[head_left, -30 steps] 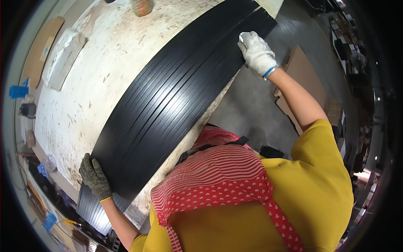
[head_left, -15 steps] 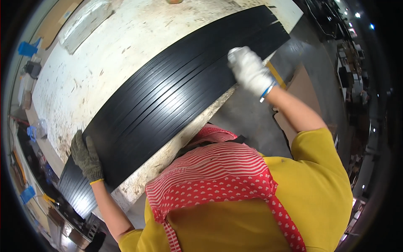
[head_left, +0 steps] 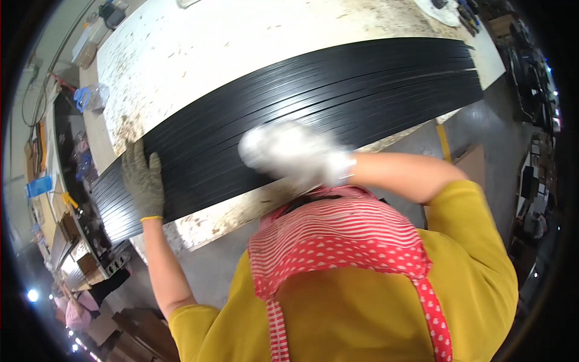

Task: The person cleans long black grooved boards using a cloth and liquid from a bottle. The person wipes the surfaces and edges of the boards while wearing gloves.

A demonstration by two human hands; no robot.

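Note:
A wide row of long black strips (head_left: 338, 90), lying side by side with narrow gaps between some of them, stretches across the pale worktable (head_left: 211, 78). My left hand (head_left: 143, 184), in a grey-green knit glove, rests flat on the left part of the strips with its fingers extended. My right hand (head_left: 295, 151), in a white glove, is over the near middle of the strips. Motion smears its fingers, so I cannot make out whether it holds anything, nor whether it touches the strips.
A clear plastic bottle with a blue handle (head_left: 91, 98) stands left of the tabletop. Hand tools (head_left: 469, 17) lie at the far right corner. Cardboard (head_left: 470, 163) is below the table's right side. Another person in pink (head_left: 78, 311) is at the lower left.
My right hand has swept left and nearer, from the right part of the strips to their middle. The left hand stays on the left end. The whole view has turned.

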